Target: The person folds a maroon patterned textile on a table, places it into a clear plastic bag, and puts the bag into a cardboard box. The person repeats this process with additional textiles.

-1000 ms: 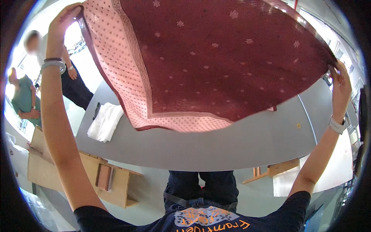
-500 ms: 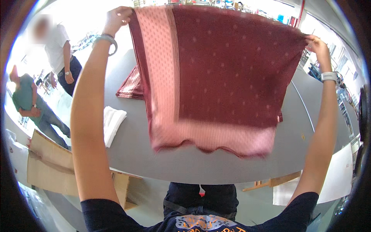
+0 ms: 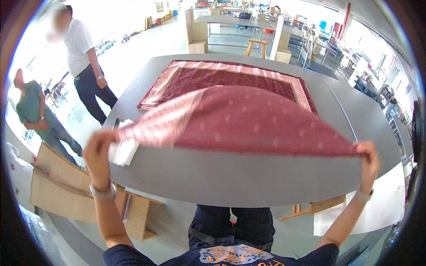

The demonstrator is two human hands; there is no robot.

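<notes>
A maroon cloth with a pink patterned border (image 3: 248, 119) is stretched between my two hands above the grey table (image 3: 213, 181). My left hand (image 3: 100, 144) is closed on its left corner, somewhat blurred by motion. At the right, my right hand (image 3: 368, 155) pinches the opposite corner. The cloth billows upward in the middle, and its near edge runs almost straight from hand to hand. Beyond it, a matching cloth or the far part of the same one (image 3: 230, 75) lies flat on the table; the billow hides where they meet.
White folded fabric (image 3: 124, 153) lies by the table's left edge, with a dark pen-like item beside it. A thin pale strip (image 3: 339, 106) runs along the right side. Two people stand at the left: one in a white shirt (image 3: 80, 48), one in green (image 3: 31, 106). A wooden stool (image 3: 256, 43) stands beyond.
Both hands have come down from high up toward me, pulling the held edge low. The cloth has gone from hanging upright to billowing over the table. The flat patterned part beyond now shows.
</notes>
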